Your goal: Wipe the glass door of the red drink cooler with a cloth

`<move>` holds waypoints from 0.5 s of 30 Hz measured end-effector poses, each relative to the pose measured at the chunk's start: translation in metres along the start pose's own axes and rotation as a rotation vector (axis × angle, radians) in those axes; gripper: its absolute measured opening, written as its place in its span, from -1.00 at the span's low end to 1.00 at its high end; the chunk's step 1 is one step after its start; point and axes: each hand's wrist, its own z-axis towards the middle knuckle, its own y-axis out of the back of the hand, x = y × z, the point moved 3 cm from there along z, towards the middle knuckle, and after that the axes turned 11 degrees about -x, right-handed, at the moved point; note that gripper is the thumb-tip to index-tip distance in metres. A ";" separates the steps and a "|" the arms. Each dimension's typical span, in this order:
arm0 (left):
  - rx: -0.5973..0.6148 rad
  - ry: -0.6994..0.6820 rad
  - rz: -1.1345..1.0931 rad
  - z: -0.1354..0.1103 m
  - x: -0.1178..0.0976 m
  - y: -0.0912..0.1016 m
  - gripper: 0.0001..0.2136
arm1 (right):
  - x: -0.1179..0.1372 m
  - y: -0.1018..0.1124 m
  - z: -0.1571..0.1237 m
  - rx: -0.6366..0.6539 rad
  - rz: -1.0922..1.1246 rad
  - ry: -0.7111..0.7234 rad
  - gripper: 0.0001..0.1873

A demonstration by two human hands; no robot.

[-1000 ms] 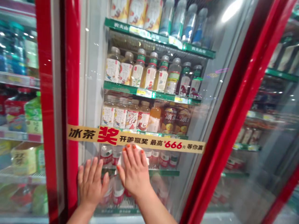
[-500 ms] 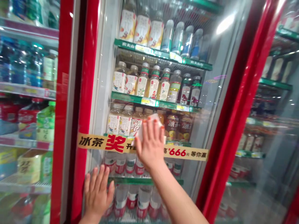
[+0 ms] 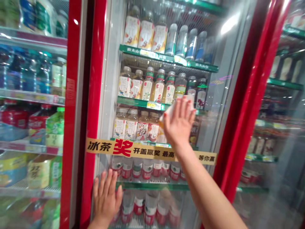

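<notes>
My right hand (image 3: 179,124) lies flat on the glass door (image 3: 209,127) of a drinks cooler, fingers stretched upward. Beneath its palm and fingers it holds a white cloth (image 3: 169,112) against the pane; the cloth's edges show beside the fingers, and whether it is fabric or tissue I cannot tell. Lower left, my left hand (image 3: 107,197) rests open near the door's left edge, palm toward the glass, and nothing shows in it. A tan sticker strip (image 3: 146,152) with black and red characters crosses the door, partly covered by my right wrist and forearm.
Behind the glass, several bottled drinks (image 3: 158,90) stand on shelves with green edges (image 3: 135,101). Red frames (image 3: 95,95) border the door. An adjoining cooler on the left holds blue bottles (image 3: 30,71) and cartons; another glass-fronted one (image 3: 286,159) stands right.
My right hand has moved up and to the right across the glass with the white cloth, uncovering part of the sticker strip. My left hand keeps its place on the door; the view has shifted slightly.
</notes>
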 end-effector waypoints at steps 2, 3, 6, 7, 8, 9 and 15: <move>0.019 -0.001 -0.005 0.002 -0.001 0.004 -0.21 | 0.061 -0.010 -0.031 0.086 0.140 0.271 -0.18; 0.032 0.005 -0.009 0.003 -0.002 0.006 -0.20 | 0.082 -0.012 -0.052 0.133 0.226 0.418 -0.20; 0.077 0.021 -0.003 0.004 -0.002 0.011 -0.21 | 0.088 0.000 -0.118 0.268 0.469 0.770 -0.29; 0.088 0.018 0.005 0.003 -0.002 0.012 -0.21 | 0.070 0.006 -0.135 0.313 0.507 0.825 -0.32; 0.097 0.011 0.015 0.002 -0.001 0.012 -0.21 | 0.044 0.012 -0.146 0.349 0.508 0.832 -0.34; 0.103 0.005 0.025 0.000 -0.001 0.011 -0.22 | 0.013 0.016 -0.151 0.372 0.466 0.799 -0.33; 0.049 0.044 0.047 -0.009 -0.002 0.000 -0.21 | -0.146 0.029 -0.099 0.097 -0.062 0.006 -0.09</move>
